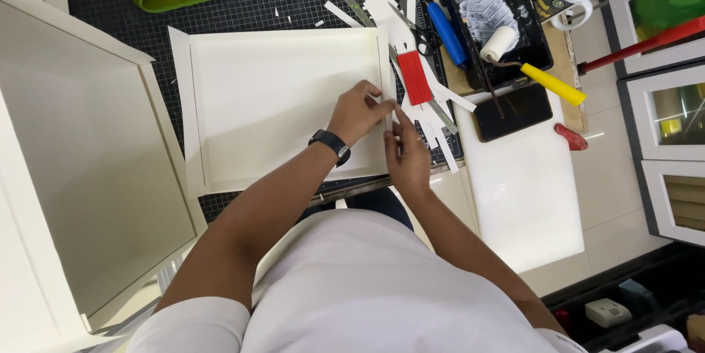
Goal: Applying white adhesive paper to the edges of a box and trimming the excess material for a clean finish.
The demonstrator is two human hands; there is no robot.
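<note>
Cream board's (279, 103) right edge under both hands.

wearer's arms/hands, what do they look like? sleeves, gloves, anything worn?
Both hands bare, no gloves. The left hand has a black wristwatch with a dark band on its wrist. The right hand shows nothing on its wrist or fingers. Forearms are uncovered; short white sleeves of a white shirt end near the upper arms.
</note>
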